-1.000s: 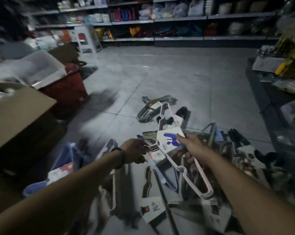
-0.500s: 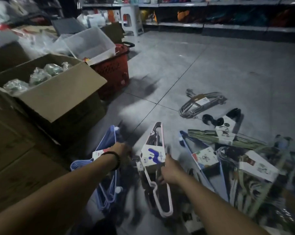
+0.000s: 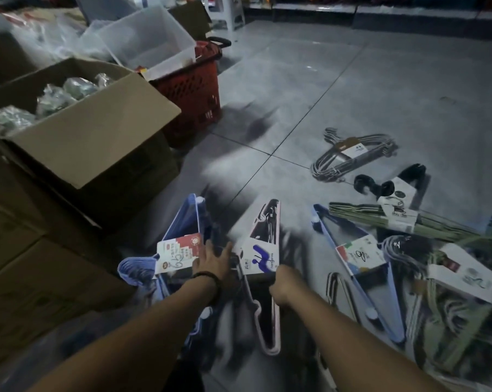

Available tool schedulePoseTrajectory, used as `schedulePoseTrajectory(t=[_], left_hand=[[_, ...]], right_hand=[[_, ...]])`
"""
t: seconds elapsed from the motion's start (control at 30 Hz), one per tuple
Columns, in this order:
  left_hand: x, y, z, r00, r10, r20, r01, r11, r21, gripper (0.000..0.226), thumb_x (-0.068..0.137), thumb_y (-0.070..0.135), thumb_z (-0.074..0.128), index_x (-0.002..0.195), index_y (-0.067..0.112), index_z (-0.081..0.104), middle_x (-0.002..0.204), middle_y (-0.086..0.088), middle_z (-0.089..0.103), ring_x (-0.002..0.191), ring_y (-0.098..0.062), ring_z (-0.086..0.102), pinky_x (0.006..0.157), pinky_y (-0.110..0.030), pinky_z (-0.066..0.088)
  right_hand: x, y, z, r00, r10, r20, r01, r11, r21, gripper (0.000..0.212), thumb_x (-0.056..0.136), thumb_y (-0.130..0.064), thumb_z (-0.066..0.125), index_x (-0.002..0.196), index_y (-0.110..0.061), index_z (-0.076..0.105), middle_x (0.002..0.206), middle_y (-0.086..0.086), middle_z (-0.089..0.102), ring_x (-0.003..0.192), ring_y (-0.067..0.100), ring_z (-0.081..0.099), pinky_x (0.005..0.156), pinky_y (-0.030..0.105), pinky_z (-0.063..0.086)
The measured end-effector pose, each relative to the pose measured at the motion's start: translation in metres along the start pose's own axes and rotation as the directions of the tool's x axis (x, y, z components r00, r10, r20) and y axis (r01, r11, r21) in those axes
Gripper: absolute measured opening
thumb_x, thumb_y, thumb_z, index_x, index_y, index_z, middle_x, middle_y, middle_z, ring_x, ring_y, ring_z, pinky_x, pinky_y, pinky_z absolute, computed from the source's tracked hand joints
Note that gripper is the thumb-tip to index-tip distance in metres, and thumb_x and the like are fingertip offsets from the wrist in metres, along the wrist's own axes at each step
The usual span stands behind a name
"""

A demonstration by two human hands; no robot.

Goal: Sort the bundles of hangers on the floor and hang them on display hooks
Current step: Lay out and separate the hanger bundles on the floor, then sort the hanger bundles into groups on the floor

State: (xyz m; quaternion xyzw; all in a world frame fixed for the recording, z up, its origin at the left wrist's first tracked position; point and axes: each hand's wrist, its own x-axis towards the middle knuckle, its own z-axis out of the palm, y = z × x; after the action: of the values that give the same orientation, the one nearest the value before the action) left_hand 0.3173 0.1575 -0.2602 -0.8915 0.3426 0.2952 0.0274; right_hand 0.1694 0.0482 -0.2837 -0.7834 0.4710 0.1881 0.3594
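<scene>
A pink hanger bundle (image 3: 267, 222) with a white and purple label lies on the grey floor in front of me. My right hand (image 3: 281, 284) grips its lower right edge just below the label. My left hand (image 3: 213, 260), a dark band at its wrist, rests with fingers spread between that bundle and a blue hanger bundle (image 3: 182, 222) with a red and white label. To the right lie another blue bundle (image 3: 361, 256), a green bundle (image 3: 380, 219), a black bundle (image 3: 392, 185) and a grey bundle (image 3: 349, 154). No display hooks are in view.
An open cardboard box (image 3: 97, 142) of wrapped goods stands on stacked cartons at the left. Behind it sit a red shopping basket (image 3: 196, 91) and a clear plastic tub (image 3: 143, 35). More hanger bundles pile at the lower right (image 3: 465, 278). Shelving runs along the far wall.
The pink bundle was held up in both hands, then came down onto the floor beside the blue bundle. My view swung left and down. My left hand has spread open.
</scene>
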Motion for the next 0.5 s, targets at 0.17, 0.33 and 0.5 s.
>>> schedulePoseTrajectory(t=[0.17, 0.33, 0.5], left_hand=[[-0.011, 0.010, -0.014, 0.999, -0.019, 0.029, 0.016, 0.995, 0.096, 0.107, 0.090, 0.043, 0.071, 0.164, 0.033, -0.006, 0.167, -0.020, -0.027, 0.154, -0.044, -0.024, 0.123, -0.064, -0.006], [-0.036, 0.068, -0.037, 0.996, 0.094, 0.010, -0.093, 0.968, 0.234, 0.080, 0.087, 0.055, 0.065, 0.154, 0.022, 0.036, 0.161, -0.019, 0.025, 0.149, -0.043, 0.023, 0.122, -0.058, 0.022], [-0.082, 0.164, -0.045, 0.921, 0.390, 0.016, -0.378, 0.882, 0.280, 0.057, 0.096, 0.045, 0.059, 0.147, 0.022, 0.045, 0.151, -0.013, 0.051, 0.138, -0.033, 0.049, 0.114, -0.039, 0.038]], right_hand=[[-0.014, 0.006, -0.024, 0.989, -0.112, 0.095, 0.110, 0.994, 0.021, 0.039, 0.092, -0.029, 0.068, 0.128, -0.015, 0.069, 0.126, 0.010, 0.071, 0.109, 0.028, 0.068, 0.096, 0.032, 0.054], [-0.069, 0.045, -0.080, 0.990, -0.138, 0.029, 0.141, 0.986, -0.094, 0.045, 0.099, -0.033, 0.064, 0.141, -0.017, 0.058, 0.139, 0.009, 0.062, 0.124, 0.029, 0.061, 0.102, 0.035, 0.048], [-0.151, 0.133, -0.153, 0.996, -0.087, 0.007, 0.087, 0.976, -0.198, 0.035, 0.099, -0.041, 0.064, 0.124, -0.018, 0.071, 0.128, 0.007, 0.070, 0.113, 0.028, 0.065, 0.098, 0.033, 0.052]])
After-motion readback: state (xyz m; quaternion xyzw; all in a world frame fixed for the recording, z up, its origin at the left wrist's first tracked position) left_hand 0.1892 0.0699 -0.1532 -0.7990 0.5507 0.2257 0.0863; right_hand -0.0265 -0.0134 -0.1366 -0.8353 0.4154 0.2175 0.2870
